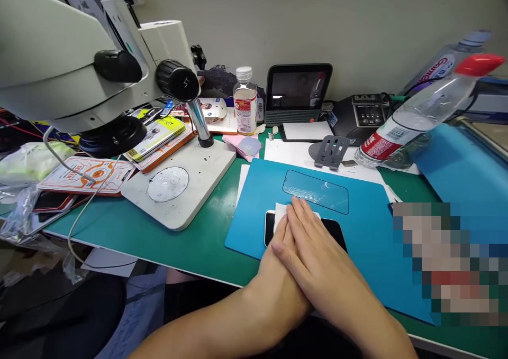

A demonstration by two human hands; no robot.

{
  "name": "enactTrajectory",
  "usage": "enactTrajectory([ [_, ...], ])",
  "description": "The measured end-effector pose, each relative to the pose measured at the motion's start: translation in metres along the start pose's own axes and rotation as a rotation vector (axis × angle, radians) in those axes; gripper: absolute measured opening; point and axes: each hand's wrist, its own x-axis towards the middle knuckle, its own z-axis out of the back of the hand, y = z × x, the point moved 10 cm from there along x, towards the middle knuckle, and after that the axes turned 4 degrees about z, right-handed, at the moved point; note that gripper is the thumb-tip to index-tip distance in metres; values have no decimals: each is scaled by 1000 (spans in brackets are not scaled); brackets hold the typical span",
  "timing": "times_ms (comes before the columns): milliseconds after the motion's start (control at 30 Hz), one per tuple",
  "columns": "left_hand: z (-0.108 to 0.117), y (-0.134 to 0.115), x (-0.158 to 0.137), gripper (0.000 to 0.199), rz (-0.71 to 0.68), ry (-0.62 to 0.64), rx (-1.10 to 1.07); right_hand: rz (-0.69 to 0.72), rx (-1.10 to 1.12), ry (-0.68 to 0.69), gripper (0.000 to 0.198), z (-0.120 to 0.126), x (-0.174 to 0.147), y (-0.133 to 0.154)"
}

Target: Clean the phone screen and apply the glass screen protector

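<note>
R hand (pixel 315 240) lies flat over L hand (pixel 273 279), fingers straight & together, not gripping. L's fingers partly hidden under R, so can't tell if they pinch anything. White wipe (pixel 280 211) under the fingertips, on the phone (pixel 335 232), which is face up, dark screen, directly below both hands. Just beyond fingertips: clear glass sheet w/ dark border (pixel 316 191), on same blue mat (pixel 254 200). Farther fwd of hands: grey stand (pixel 332 152), then small display (pixel 297 89). L of hands: microscope (pixel 47 47). Fwd-R: red-capped bottle (pixel 416 118), tilted in view.
</note>
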Motion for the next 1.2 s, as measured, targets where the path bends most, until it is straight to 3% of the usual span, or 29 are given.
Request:
enactTrajectory([
  [233, -8, 35, -30, 66, 71, 43, -85, 108, 30, -2, 86, -10, 14, 52],
  [467, 2, 29, -49, 61, 128, 44, -136, 159, 20, 21, 81, -20, -3, 59],
  [633, 4, 20, -56, 62, 192, 30, -160, 175, 21, 39, 80, -25, -16, 55],
  [967, -32, -27, -49, 70, 148, 85, -292, 115, 85, 27, 83, -14, -41, 23],
  [1200, -19, -61, -21, 67, 7, 103, -233, 37, 91, -60, 82, -4, -63, -19],
])
